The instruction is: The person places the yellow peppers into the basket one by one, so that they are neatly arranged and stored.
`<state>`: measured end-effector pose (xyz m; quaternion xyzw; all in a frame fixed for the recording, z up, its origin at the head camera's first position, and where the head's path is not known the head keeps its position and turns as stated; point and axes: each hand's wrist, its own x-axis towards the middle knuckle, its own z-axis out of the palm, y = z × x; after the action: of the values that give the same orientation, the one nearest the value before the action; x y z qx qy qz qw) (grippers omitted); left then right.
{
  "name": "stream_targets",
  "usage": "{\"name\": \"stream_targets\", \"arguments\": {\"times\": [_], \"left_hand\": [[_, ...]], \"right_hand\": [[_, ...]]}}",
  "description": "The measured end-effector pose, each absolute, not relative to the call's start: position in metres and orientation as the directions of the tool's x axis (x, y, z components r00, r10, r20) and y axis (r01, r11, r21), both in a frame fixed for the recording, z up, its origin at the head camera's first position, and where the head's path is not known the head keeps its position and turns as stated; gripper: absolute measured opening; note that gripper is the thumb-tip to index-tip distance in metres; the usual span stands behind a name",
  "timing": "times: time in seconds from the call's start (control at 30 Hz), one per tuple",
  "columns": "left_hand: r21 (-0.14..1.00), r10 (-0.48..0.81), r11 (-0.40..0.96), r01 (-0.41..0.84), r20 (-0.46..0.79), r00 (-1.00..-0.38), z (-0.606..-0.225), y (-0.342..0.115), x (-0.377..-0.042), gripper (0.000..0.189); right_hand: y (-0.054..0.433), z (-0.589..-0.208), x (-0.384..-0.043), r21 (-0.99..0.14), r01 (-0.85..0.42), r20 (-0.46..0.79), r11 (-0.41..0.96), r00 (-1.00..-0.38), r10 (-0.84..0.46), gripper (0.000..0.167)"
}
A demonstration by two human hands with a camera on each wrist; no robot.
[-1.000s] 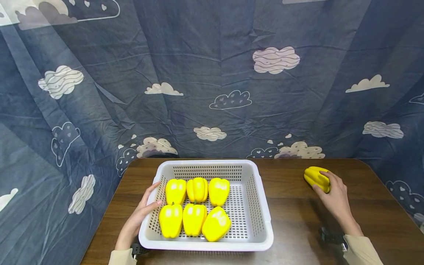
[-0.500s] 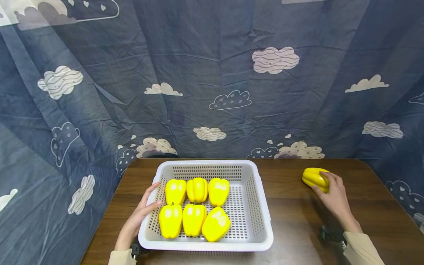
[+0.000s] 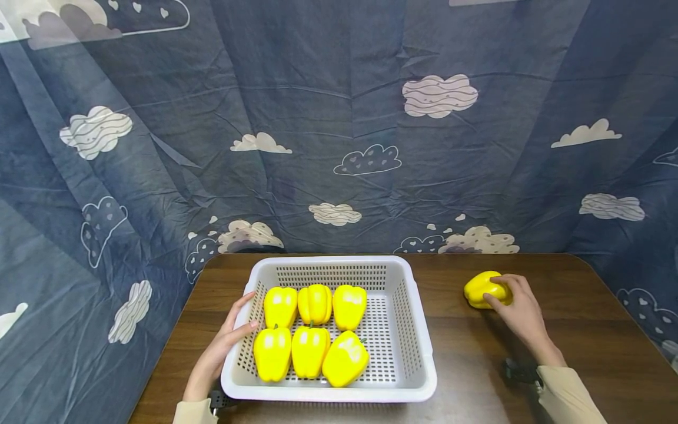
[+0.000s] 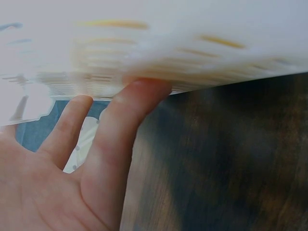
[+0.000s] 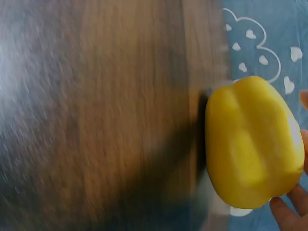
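Observation:
My right hand (image 3: pixel 521 312) grips a yellow bell pepper (image 3: pixel 478 288) between thumb and fingers, over the right part of the table. In the right wrist view this bell pepper (image 5: pixel 252 144) fills the right side, with fingertips (image 5: pixel 284 211) at its edge. My left hand (image 3: pixel 222 341) rests at the left side of a white perforated plastic basket (image 3: pixel 418 330), fingers mostly straight. Two of its fingers (image 4: pixel 113 139) reach up to the basket's slotted wall (image 4: pixel 216 29) in the left wrist view. Inside the basket lie several yellow bell peppers (image 3: pixel 309 351), in two rows toward its left.
The brown wooden table (image 3: pixel 455 365) carries the basket left of centre. A dark blue curtain (image 3: pixel 307 88) with cloud prints hangs behind the table's far edge. Inside the basket, bare floor (image 3: pixel 382 353) shows to the right of the peppers.
My right hand has moved left with the bell pepper, which has turned in view. The left hand and the basket have stayed in place.

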<state>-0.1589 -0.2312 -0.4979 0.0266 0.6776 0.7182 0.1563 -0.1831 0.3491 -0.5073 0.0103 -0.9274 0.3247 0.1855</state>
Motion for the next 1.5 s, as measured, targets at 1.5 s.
{"name": "stream_targets", "arguments": {"times": [1.5], "left_hand": [[0.982,0.268,-0.035,-0.185,-0.169,-0.949,-0.499,-0.232,-0.160,0.063]], "right_hand": [[0.311,-0.534,-0.190,-0.597,-0.140,0.455,0.790,-0.870,0.190,0.080]]}}
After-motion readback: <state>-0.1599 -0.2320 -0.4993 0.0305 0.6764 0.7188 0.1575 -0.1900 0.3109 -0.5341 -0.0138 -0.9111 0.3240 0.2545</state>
